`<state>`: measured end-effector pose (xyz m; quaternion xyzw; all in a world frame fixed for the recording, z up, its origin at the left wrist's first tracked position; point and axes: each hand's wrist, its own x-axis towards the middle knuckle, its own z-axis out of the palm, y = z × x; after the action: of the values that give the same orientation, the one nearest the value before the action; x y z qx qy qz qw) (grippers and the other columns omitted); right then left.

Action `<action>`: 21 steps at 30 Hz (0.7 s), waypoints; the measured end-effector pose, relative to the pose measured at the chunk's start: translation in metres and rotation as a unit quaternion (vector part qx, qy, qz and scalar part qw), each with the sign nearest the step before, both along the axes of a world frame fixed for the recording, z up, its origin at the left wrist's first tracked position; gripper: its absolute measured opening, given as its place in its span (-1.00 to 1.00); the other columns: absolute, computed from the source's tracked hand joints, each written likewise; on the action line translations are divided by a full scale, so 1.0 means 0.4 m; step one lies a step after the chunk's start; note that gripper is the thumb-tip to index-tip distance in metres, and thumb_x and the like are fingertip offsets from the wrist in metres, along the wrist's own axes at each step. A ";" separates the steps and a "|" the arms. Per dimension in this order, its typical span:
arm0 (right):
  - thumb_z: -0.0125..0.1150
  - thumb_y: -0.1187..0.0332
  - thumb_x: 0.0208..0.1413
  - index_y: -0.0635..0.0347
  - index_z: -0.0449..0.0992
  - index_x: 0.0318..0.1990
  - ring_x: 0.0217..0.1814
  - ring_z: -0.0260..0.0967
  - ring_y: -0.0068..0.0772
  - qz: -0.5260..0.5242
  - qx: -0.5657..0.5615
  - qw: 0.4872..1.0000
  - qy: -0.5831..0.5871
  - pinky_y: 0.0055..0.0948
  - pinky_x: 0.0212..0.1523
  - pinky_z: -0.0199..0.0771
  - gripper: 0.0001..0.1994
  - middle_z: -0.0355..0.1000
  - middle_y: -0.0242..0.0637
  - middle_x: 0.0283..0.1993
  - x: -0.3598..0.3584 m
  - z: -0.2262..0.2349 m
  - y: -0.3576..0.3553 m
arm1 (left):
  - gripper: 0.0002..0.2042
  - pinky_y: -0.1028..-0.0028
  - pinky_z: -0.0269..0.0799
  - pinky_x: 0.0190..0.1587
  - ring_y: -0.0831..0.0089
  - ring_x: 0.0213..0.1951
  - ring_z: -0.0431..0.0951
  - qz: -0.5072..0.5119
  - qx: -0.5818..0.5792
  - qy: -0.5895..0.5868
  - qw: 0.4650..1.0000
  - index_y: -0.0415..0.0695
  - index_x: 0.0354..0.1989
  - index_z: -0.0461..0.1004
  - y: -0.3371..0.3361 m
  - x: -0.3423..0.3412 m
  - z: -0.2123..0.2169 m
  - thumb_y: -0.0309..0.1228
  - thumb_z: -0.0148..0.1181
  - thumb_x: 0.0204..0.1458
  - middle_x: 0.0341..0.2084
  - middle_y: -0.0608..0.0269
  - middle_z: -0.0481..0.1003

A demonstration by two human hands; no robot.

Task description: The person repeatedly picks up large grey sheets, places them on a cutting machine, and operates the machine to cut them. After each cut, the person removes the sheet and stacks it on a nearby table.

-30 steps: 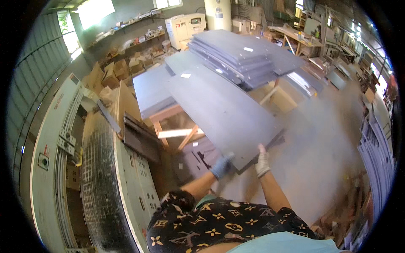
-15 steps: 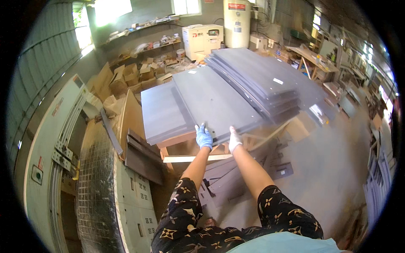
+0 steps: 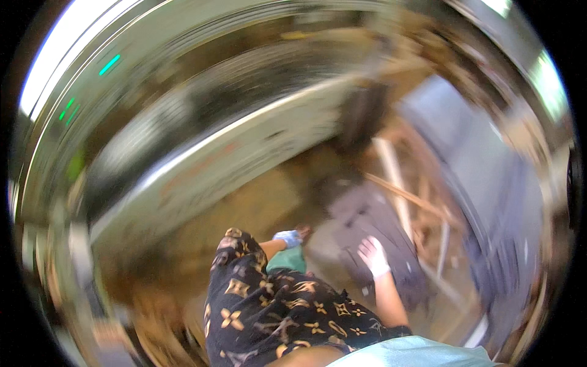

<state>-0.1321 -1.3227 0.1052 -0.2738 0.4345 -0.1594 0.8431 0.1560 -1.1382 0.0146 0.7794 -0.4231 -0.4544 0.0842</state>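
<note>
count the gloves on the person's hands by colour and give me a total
Blue gloves: 1, on the left hand
White gloves: 1, on the right hand
Total: 2

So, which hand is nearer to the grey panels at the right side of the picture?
The right hand. It is to the left of the grey panels, apart from them; the left hand is farther left, close to the black patterned clothing.

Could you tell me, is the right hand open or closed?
Open: the right hand has its fingers stretched out, and no object shows in it.
</note>
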 end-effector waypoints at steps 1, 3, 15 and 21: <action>-0.04 0.12 0.01 -0.01 0.19 0.03 -0.04 0.20 -0.30 -0.024 0.055 0.995 0.081 -0.20 0.02 0.17 -0.59 0.21 -0.34 0.03 0.021 -0.038 0.034 | -0.52 0.35 0.29 -0.07 0.18 -0.09 0.39 0.046 0.095 -0.015 0.994 0.02 -0.09 0.37 0.201 0.053 -0.001 0.03 -0.05 -0.15 -0.15 0.16 0.40; -0.01 0.10 -0.02 -0.11 0.35 -0.27 -0.28 0.28 -0.43 0.029 0.090 0.977 0.191 -0.30 -0.16 0.27 -0.80 0.35 -0.48 -0.32 -0.055 -0.034 0.101 | -0.67 0.35 0.35 -0.14 0.30 -0.10 0.41 0.273 0.261 -0.077 0.923 0.04 -0.26 0.49 0.598 -0.014 0.043 -0.09 -0.01 -0.14 -0.19 0.19 0.43; 0.01 0.19 -0.06 -0.05 0.29 -0.44 -0.67 0.19 -0.49 0.539 -0.053 0.807 0.234 -0.45 -0.68 0.12 -0.88 0.31 -0.44 -0.55 0.213 -0.162 0.479 | -0.70 0.45 0.24 -0.67 0.58 -0.67 0.28 0.958 -0.280 -0.059 0.005 -0.04 -0.54 0.35 1.329 -1.012 0.017 -0.08 -0.09 0.00 -0.78 0.42 0.25; 0.05 0.08 -0.08 -0.01 0.32 -0.17 -0.38 0.28 -0.37 0.604 -0.065 0.778 0.162 -0.33 -0.40 0.25 -0.67 0.33 -0.41 -0.29 0.452 -0.296 0.998 | -0.80 0.57 0.11 -0.73 0.62 -0.75 0.18 0.931 -0.348 -0.033 -0.102 0.06 -0.51 0.28 1.550 -1.110 0.008 -0.13 -0.01 0.00 -0.78 0.52 0.19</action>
<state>0.0486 -0.9236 -0.0132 -0.5559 0.2990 0.4013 0.6637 -0.2882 -0.5183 0.0179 -0.2999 -0.6082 -0.2975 -0.6720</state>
